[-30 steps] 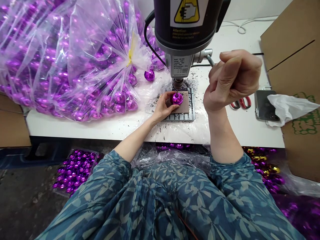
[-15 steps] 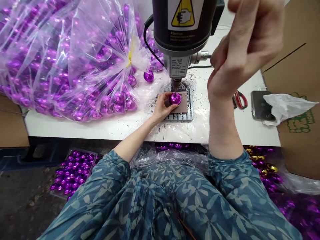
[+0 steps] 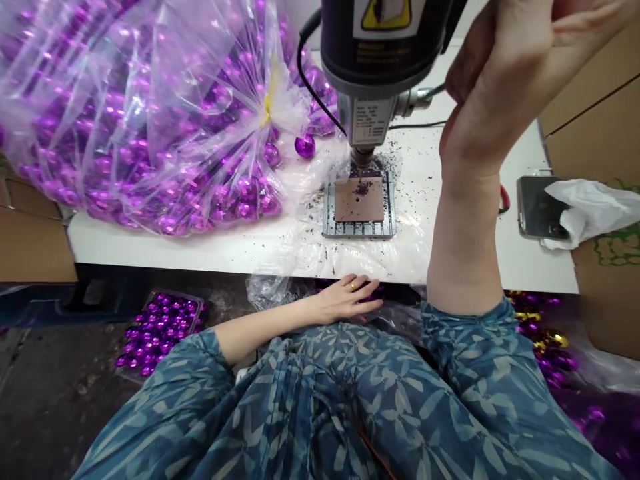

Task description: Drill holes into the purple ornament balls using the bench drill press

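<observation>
My left hand (image 3: 344, 300) is at the table's front edge, over a clear plastic bag (image 3: 280, 291) at my lap. Its fingers are stretched out and apart, with no ball visible in them. A few purple balls show in the gap beyond the fingers. High on the right, my right hand (image 3: 510, 73) is closed around the feed handle (image 3: 436, 90) of a drill press (image 3: 383, 60); the fingers partly hide the grip. Below the chuck (image 3: 362, 157), a brown board (image 3: 359, 200) with a small hole lies on the slotted metal base (image 3: 360, 230), dark shavings scattered over it.
A large tied bag of shiny purple balls (image 3: 150, 127) fills the table's left side, with a loose purple ball (image 3: 305, 146) beside it. A phone (image 3: 540, 207), crumpled tissue (image 3: 595, 207) and cardboard box (image 3: 600, 293) are right. A clear tub (image 3: 197, 310) of balls stands lower left.
My left hand has left the board, where it held a purple ball, and moved down toward my lap. The ball is out of sight. My right hand stays on the handle.
</observation>
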